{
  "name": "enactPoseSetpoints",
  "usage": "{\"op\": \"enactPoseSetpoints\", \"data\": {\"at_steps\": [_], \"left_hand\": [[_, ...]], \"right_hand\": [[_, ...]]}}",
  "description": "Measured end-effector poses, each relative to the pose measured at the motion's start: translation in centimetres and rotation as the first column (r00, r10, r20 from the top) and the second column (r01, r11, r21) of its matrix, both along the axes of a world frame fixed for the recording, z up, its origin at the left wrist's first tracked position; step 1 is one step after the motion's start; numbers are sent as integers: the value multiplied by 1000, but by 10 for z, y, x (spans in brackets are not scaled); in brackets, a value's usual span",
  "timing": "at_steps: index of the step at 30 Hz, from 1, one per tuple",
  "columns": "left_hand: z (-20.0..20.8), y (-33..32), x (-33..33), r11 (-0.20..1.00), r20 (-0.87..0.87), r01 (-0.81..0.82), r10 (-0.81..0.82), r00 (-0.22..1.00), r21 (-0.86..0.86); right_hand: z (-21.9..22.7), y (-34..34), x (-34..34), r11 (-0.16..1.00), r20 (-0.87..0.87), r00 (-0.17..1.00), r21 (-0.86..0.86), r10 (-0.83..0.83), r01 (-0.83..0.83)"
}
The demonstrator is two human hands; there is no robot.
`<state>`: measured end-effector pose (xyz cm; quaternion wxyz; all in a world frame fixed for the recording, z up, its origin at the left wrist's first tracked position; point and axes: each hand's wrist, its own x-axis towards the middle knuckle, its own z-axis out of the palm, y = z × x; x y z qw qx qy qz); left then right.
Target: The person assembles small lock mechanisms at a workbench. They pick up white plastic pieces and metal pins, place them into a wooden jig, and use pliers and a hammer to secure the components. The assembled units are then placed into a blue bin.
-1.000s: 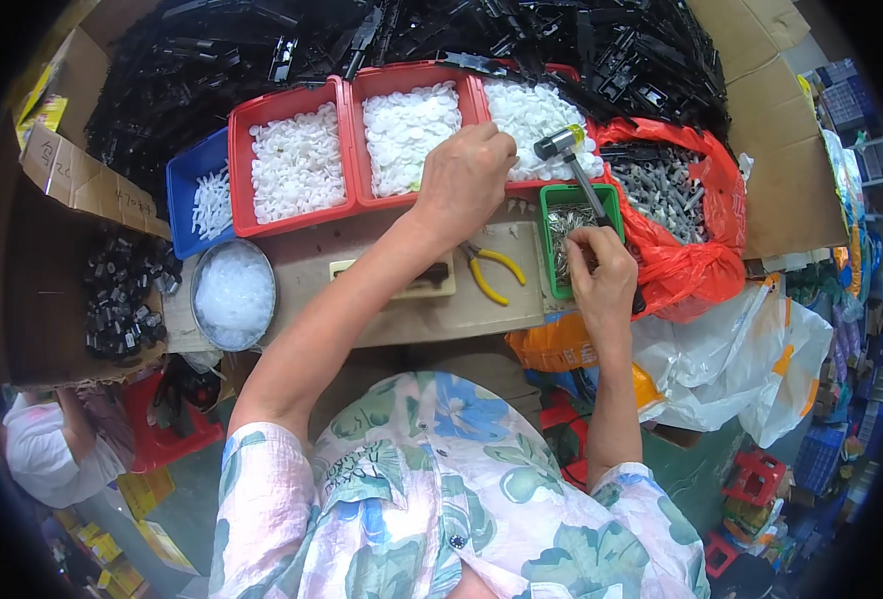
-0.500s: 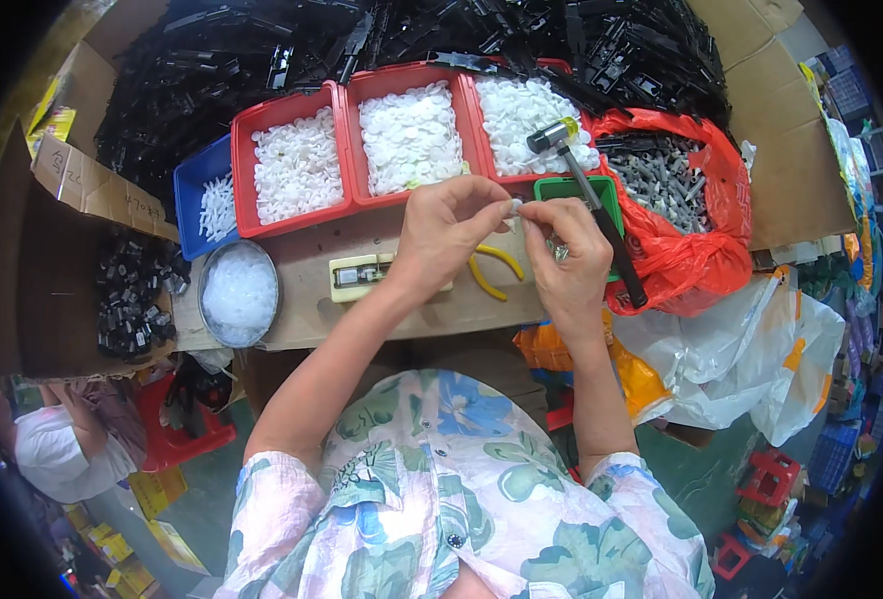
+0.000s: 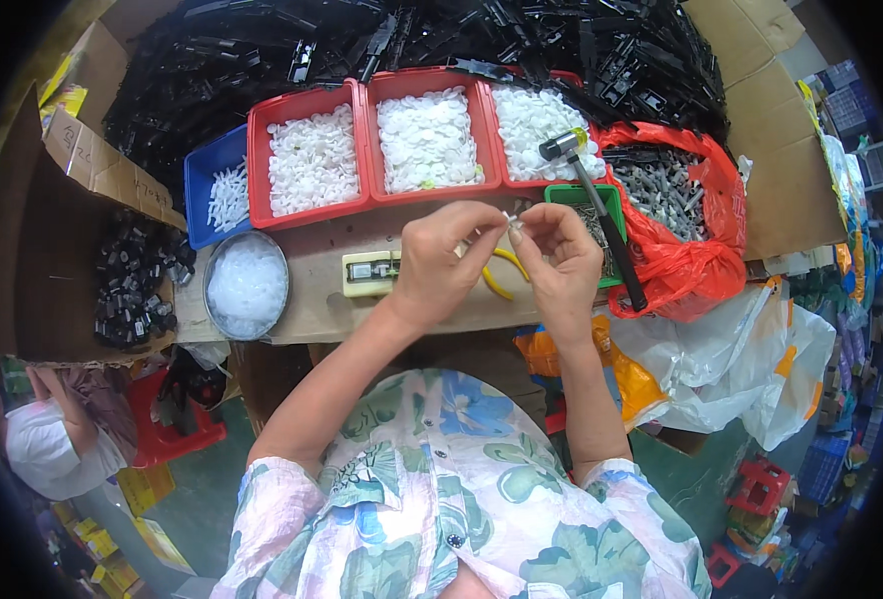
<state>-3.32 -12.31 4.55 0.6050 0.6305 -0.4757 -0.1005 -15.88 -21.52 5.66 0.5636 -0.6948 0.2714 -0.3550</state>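
Grip (image 3: 445, 256) tight on white piece (image 3: 513, 222)

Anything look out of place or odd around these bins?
Yes: the hammer lies slantwise across the green bin, its head over the white pieces in the right red bin, seemingly an awkward spot. A yellow-green speck also stands out against the white in the middle red bin.

Noted on tan bench top (image 3: 311, 314): round metal bowl (image 3: 211, 311) at left; cream fixture (image 3: 366, 289) and yellow-handled pliers (image 3: 497, 287) at centre, both partly covered; behind, blue tray (image 3: 198, 232), three red trays (image 3: 318, 212); green tray (image 3: 614, 208) at right.
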Motion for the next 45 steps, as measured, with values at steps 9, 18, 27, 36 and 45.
{"op": "enactPoseSetpoints", "data": {"at_steps": [9, 18, 27, 36, 45], "left_hand": [[-5, 16, -3, 1000, -235, 23, -24, 972, -7], [2, 36, 0, 992, -268, 119, -106, 958, 35], [-5, 60, 13, 994, -156, 35, -18, 988, 108], [-17, 88, 22, 982, 115, -173, 164, 980, 75], [-42, 121, 24, 961, 655, -229, 74, 752, 153]], "right_hand": [[-9, -1, 1, 969, 165, 979, 195, 117, -148], [-8, 4, -3, 976, 31, 978, -79, 207, -204], [-2, 21, 13, 886, -73, 959, -369, 273, -281], [-9, 32, 37, 716, -268, 913, -566, 308, -408], [-28, 34, 54, 561, -479, 833, -624, 276, -544]]}}
